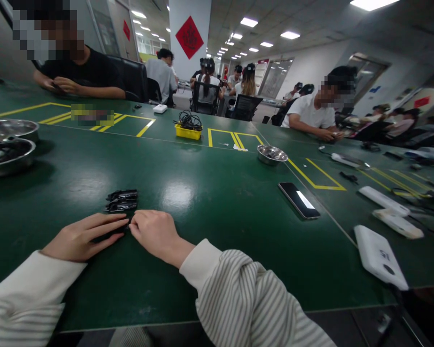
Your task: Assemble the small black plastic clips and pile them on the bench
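- Green table (217, 188): it is filling most of the lower view; your forearms are resting over its near edge.
- Right sleeve (249, 289), left sleeve (29, 294): both are running out of the view at the bottom, so your arms are showing only in part.
- Two metal bowls (25, 156): they are standing at the far left, cut off by the picture's edge; dark items are filling the nearer one, hard to make out singly.
- Left hand (90, 234): you are keeping it palm down, fingers nearly straight and reaching toward the right fingertips; the palm is facing away from view. Cannot tell whether it is gripping.
- Right hand (155, 233): you are curling it, knuckles up, thumb and index finger drawing close together beside the left fingertips. The spacing is looking narrow; cannot tell what, if anything, it is pinching.
- Black bundles (122, 200): they are lying side by side on the table just beyond your fingertips, glossy, their parts merging in the dark.
- Dark piece (127, 227): it is showing between the two hands' fingertips, mostly hidden by them; its shape is staying unreadable.
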Motion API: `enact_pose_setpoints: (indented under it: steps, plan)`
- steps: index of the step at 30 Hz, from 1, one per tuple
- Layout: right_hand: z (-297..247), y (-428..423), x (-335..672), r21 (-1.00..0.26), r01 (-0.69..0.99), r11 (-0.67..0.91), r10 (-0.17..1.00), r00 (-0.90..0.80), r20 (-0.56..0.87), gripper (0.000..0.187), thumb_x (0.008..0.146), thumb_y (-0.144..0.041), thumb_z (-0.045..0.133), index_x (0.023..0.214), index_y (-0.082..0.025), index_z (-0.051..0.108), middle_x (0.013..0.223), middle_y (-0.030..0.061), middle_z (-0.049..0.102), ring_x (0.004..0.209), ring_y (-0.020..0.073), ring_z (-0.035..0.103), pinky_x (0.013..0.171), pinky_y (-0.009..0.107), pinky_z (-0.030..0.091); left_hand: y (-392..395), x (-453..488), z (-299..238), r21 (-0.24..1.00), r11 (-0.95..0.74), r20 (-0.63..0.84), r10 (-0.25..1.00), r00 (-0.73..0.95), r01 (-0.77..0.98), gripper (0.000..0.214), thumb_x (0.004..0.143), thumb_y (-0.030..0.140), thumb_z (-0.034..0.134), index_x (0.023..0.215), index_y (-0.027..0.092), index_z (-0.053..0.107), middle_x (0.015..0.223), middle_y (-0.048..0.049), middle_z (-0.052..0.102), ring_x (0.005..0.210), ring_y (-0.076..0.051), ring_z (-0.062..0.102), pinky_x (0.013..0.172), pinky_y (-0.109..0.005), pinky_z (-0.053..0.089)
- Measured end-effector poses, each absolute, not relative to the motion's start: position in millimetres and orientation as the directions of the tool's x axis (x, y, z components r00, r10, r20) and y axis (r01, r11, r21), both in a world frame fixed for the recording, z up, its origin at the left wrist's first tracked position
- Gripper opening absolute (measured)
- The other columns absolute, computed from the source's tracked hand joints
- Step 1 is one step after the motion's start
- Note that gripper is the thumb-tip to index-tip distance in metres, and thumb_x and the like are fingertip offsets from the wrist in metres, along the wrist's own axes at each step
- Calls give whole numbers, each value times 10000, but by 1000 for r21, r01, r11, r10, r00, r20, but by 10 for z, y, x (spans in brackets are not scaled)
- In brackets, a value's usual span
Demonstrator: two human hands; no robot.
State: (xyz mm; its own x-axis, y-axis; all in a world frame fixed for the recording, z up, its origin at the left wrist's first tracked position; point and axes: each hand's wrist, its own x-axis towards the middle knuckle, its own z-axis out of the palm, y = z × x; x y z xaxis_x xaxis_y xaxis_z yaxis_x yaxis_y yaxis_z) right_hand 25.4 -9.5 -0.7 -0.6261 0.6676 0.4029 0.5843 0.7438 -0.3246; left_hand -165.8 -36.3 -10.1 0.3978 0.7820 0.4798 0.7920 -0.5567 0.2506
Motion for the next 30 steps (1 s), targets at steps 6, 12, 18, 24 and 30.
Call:
enact_pose_setpoints:
  steps: [6,12,18,24,30]
  plan:
    - [34,-123,218,-360,528,769,639,-617,460,251,850,-271,367,967,-135,543,1052,62,578,984,160,509,841,271,406,-323,-1852,-30,222,-574,427,784,451,788,460,760,266,519,1111,540,406,1035,117,584,873,-162,552,788,-316,455]
    - [71,-150,425,-405,452,795,604,-658,450,282,827,-213,391,1068,-105,491,1077,79,561,1020,140,478,900,265,371,-287,-1986,-17,107,-467,317,853,415,878,320,772,351,467,1086,386,523,1055,26,567,894,-200,527,799,-350,437]
    - [67,-131,795,-417,427,802,588,-688,425,282,805,-147,402,1067,-109,499,1084,79,554,1027,129,467,918,276,364,-273,-1936,6,51,-365,358,876,324,930,420,786,429,419,1200,432,347,1233,59,432,1001,-227,479,867,-399,396]
    - [36,-47,1137,-399,472,786,613,-684,397,260,786,-111,408,1010,-100,539,1002,76,585,977,129,492,891,270,377,-17,-1731,139,-19,-347,182,921,344,938,617,825,561,230,1225,117,386,1277,-90,412,1178,-237,347,989,-403,267]
    - [55,1,1331,-402,519,755,654,-645,396,236,779,-108,418,971,-119,555,974,61,593,945,129,503,870,264,384,229,-1295,142,-26,-406,128,905,406,913,650,776,589,326,1155,88,491,1222,-152,465,1133,-277,413,950,-415,316]
